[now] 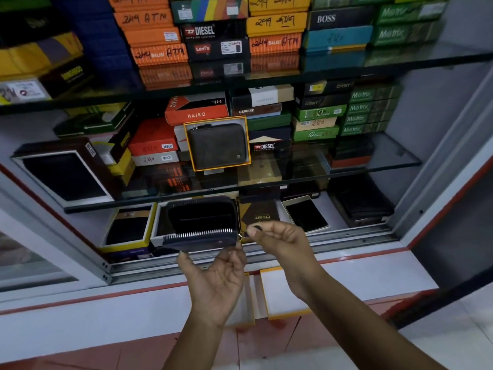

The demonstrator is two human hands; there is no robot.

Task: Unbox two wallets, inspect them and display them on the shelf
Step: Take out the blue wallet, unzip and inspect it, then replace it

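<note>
A dark zip-around wallet [201, 222] is held open in front of the bottom shelf, its metal zipper teeth showing along the lower edge. My left hand [213, 279] grips it from below at its lower right corner. My right hand [277, 236] pinches the small zipper pull at the wallet's right side. A second brown zip wallet [217, 145] stands upright in an orange-rimmed open box [248, 140] on the middle glass shelf [373, 166]. An empty white box with orange rim [280, 292] lies on the ledge under my hands, its other half partly hidden behind my left wrist.
Stacks of coloured wallet boxes fill the upper shelves [213, 36]. Open boxes with dark wallets lie on the bottom shelf [128, 228] and at the left [64, 174]. A metal sliding-door track [346, 236] runs along the cabinet front. Red floor tiles lie below.
</note>
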